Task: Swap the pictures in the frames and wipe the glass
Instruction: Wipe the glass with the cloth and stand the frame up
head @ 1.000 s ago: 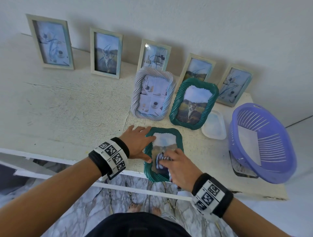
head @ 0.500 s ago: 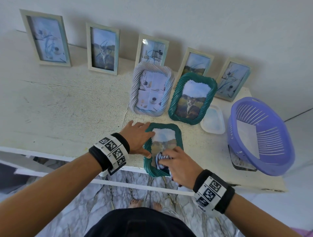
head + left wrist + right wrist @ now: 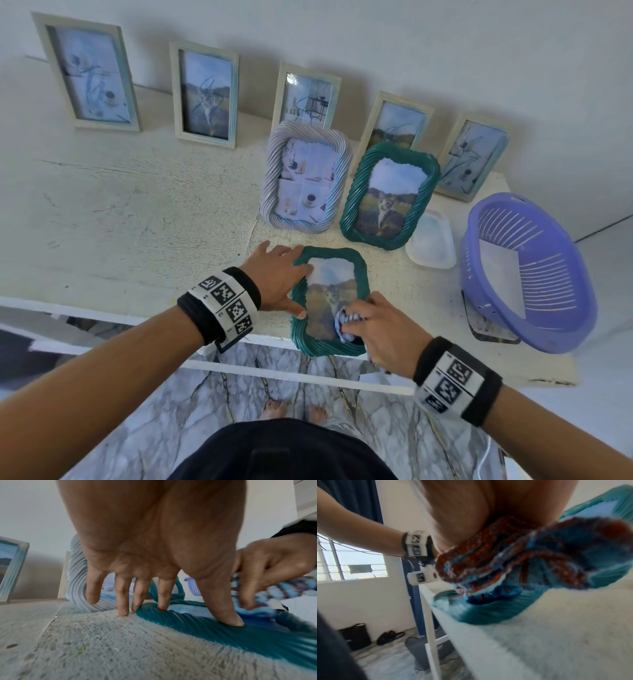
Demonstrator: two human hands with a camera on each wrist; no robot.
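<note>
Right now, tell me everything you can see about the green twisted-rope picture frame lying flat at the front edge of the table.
The green twisted-rope picture frame lies flat, face up, at the white table's front edge, its near end slightly overhanging. Its glossy ribbed rim looks plastic and surrounds a glazed photo of a cat in a field. The left hand presses its left rim with spread fingers; the right hand rubs a bunched striped cloth on the glass.

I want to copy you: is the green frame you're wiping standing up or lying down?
Lying down. The green frame lies flat on the table, near its front edge.
</note>
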